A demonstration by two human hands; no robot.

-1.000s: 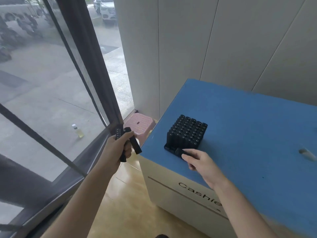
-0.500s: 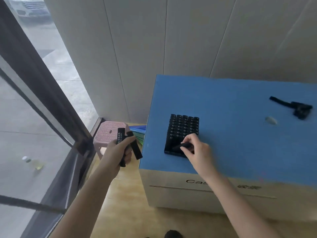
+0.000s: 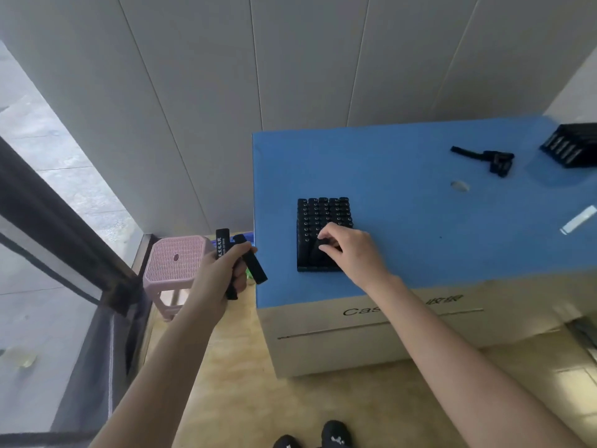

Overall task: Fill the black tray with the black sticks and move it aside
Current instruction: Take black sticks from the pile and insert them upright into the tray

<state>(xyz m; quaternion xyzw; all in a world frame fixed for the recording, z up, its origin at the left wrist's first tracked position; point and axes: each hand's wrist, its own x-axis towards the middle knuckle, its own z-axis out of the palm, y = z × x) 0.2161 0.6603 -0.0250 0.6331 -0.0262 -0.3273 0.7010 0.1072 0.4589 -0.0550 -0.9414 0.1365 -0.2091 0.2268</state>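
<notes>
A black tray (image 3: 305,268) packed with upright black sticks (image 3: 323,213) rests near the left front corner of the blue table top (image 3: 403,221). My right hand (image 3: 349,250) hovers over the tray's near rows, fingers pinching one black stick (image 3: 321,245) that leans into the tray. My left hand (image 3: 223,270) stays off the table's left edge, closed around two black sticks (image 3: 253,268), one with white lettering.
A pink plastic stool (image 3: 176,260) stands on the floor left of the table. On the blue top lie a black tool (image 3: 491,156), a second black tray (image 3: 571,145) at the far right, and a white strip (image 3: 578,219). A dark window frame (image 3: 64,227) runs along the left.
The view swung right, bringing the far tray and tool into sight. My right hand moved the stick from the tray's front edge up onto the near rows. My left hand keeps its sticks.
</notes>
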